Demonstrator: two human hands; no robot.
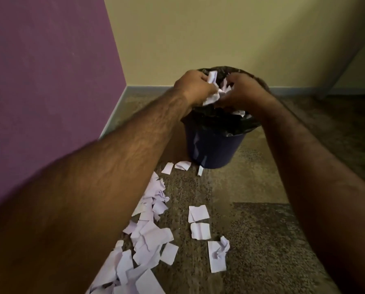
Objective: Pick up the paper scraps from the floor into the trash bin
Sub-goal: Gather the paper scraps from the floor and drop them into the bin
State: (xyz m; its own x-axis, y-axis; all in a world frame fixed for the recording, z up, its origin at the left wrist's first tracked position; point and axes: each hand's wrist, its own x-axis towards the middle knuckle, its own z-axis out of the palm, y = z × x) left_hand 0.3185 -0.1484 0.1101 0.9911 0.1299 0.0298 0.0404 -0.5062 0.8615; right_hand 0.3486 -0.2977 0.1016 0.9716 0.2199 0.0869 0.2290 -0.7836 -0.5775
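Paper scraps, white, torn and creased, lie thick on the mottled brown carpet floor nearest the camera, in a trail that runs under the left forearm; three larger white pieces lie a little apart to its right; a few small white bits lie just beside the foot of the bin; most of the job looks undone.

Beyond them stands the round dark blue plastic trash bin, lined with a black plastic bag folded over its rim. Above its mouth the left hand and the right hand are both curled round a crumpled white bunch of scraps, pressed between them.

To drop it well, I would keep the bunch over the middle of the opening and lower it towards the bag before letting go; part both hands together, so the light pieces fall straight and do not flutter over the rim; spread the fingers and see that none cling; avoid dragging the bag's loose edge inward.

Behind, a flat purple wall meets a pale cream wall at the corner, with a grey-blue skirting strip along the floor.

Faint dark marks show on a scrap or two in the trail, too small to read; no brand or label can be seen on the bin.
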